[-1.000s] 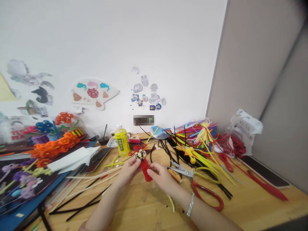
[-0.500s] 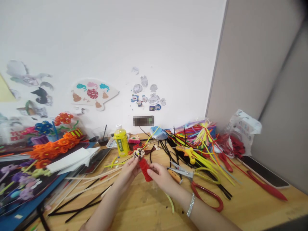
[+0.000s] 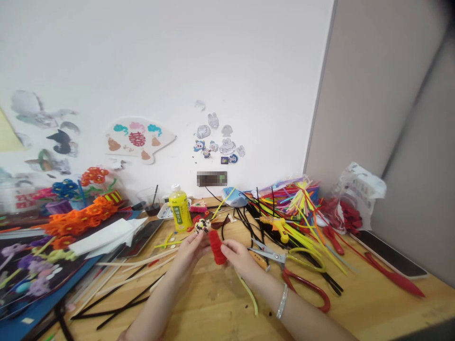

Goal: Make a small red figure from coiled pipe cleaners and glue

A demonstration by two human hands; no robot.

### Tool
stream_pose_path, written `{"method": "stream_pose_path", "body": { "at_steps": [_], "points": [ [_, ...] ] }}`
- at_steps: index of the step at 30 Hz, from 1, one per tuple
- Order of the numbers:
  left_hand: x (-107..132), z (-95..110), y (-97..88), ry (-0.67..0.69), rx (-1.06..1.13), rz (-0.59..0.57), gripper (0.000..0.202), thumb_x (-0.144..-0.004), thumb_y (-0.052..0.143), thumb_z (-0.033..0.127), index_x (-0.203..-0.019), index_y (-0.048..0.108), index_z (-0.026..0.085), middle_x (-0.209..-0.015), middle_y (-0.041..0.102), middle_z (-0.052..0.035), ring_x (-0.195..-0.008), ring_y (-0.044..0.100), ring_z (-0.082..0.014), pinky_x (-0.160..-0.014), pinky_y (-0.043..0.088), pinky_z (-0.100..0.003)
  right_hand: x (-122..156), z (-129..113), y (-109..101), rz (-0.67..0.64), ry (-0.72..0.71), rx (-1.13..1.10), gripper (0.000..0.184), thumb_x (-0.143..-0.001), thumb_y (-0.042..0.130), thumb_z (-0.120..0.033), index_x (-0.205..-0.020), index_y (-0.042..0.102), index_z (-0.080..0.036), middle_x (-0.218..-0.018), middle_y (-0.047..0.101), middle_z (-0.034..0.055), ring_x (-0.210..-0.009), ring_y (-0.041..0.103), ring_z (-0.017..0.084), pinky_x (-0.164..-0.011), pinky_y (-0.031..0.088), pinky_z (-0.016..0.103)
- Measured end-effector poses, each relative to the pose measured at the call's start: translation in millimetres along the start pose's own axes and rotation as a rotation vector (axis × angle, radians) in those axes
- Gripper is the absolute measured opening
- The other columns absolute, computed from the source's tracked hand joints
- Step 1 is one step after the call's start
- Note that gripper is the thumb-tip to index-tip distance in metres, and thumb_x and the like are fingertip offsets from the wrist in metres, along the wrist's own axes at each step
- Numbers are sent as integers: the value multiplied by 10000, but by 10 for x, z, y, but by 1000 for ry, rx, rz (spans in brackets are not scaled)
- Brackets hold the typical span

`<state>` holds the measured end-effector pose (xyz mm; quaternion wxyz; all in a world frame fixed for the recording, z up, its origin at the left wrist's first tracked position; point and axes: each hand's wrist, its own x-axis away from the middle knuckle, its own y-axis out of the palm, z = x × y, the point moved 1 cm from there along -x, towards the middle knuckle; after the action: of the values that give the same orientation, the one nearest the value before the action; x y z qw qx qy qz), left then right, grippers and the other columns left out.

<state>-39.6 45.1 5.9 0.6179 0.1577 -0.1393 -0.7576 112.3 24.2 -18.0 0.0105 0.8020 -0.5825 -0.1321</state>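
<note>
In my left hand (image 3: 192,250), closed, is a small round cream-and-black fuzzy piece (image 3: 202,226) with bits of red at its edge. A yellow pipe cleaner (image 3: 221,207) rises just behind it; whether they are joined I cannot tell. My right hand (image 3: 237,255) pinches a red fuzzy pipe-cleaner roll (image 3: 217,249) from the right side. The roll's top lies close to the left fingers. I cannot tell whether it is attached to the round piece. A light green pipe cleaner (image 3: 249,294) hangs or lies under my right wrist.
Scissors (image 3: 279,255) with red and yellow handles lie right of my right hand, near a yellow glue gun (image 3: 280,228). Behind are a yellow drink bottle (image 3: 180,208) and many coloured pipe cleaners (image 3: 302,196). Orange fuzzy flowers (image 3: 78,218) and white paper (image 3: 104,237) lie left.
The red roll has turned more upright and its top shows more fully, slightly apart from the round piece. The round piece has shifted slightly left and tilted.
</note>
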Motion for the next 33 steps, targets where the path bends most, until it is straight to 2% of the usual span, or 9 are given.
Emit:
{"method": "stream_pose_path", "body": {
  "at_steps": [3, 5, 9, 12, 16, 20, 23, 26, 33],
  "points": [
    [-44, -20, -52, -34, -23, 28, 346, -610, 745, 406, -785, 666, 118, -739, 729, -72, -700, 679, -188, -664, 520, -278, 9, -70, -18, -26, 95, -326, 338, -699, 632, -475, -864, 574, -186, -710, 584, 6, -595, 512, 127, -556, 417, 250],
    [-72, -54, -93, -69, -49, 45, 318, -612, 749, 390, -749, 664, 116, -710, 728, -74, -654, 681, -183, -623, 520, -264, 7, -126, -50, -63, 119, -476, 299, -716, 614, -460, -811, 558, -182, -676, 558, -6, -545, 472, 106, -556, 416, 251],
    [-105, -130, -154, -124, -92, 56, 277, -641, 729, 380, -705, 662, 120, -659, 720, -73, -590, 675, -174, -560, 508, -244, -18, -202, -124, -115, 152, -583, 343, -809, 483, -476, -624, 475, -186, -551, 402, -50, -465, 330, 81, -555, 410, 243],
    [-116, -153, -165, -136, -106, 46, 299, -649, 715, 407, -710, 666, 119, -643, 713, -74, -580, 670, -171, -552, 504, -242, -36, -213, -147, -121, 126, -586, 431, -827, 413, -553, -594, 434, -191, -521, 330, -64, -450, 279, 81, -536, 397, 232],
    [-118, -131, -137, -96, -111, 33, 360, -584, 752, 433, -733, 668, 116, -659, 711, -67, -559, 653, -169, -548, 494, -253, -35, -174, -131, -66, 97, -475, 385, -734, 554, -570, -737, 529, -186, -582, 480, -44, -470, 386, 79, -522, 393, 232],
    [-73, -86, -70, -3, -115, 24, 340, -597, 746, 423, -725, 666, 119, -637, 698, -46, -568, 629, -158, -576, 481, -256, -35, -110, -100, 36, 22, -125, 363, -677, 659, -478, -873, 610, -177, -755, 621, 16, -666, 554, 140, -573, 417, 242],
    [-38, -58, -33, 43, -124, 20, 315, -624, 731, 408, -752, 676, 125, -609, 687, -32, -580, 624, -160, -620, 486, -274, -35, -67, -79, 3, -67, 26, 361, -713, 625, -467, -932, 625, -180, -866, 650, 44, -820, 587, 184, -711, 452, 297],
    [-34, -39, -30, 81, -129, 35, 366, -597, 734, 447, -782, 681, 137, -654, 703, -42, -636, 645, -190, -657, 494, -305, -24, -42, -72, -32, -112, 106, 362, -746, 605, -428, -1013, 607, -183, -938, 653, 54, -871, 596, 195, -772, 455, 328],
    [7, 4, 22, 112, -245, 35, 342, -581, 743, 424, -761, 703, 136, -697, 720, -53, -680, 647, -221, -683, 499, -323, -8, -46, -76, -10, -135, 200, 295, -781, 575, -337, -1020, 602, -167, -906, 650, 48, -798, 590, 169, -713, 460, 299]
  ]
}}
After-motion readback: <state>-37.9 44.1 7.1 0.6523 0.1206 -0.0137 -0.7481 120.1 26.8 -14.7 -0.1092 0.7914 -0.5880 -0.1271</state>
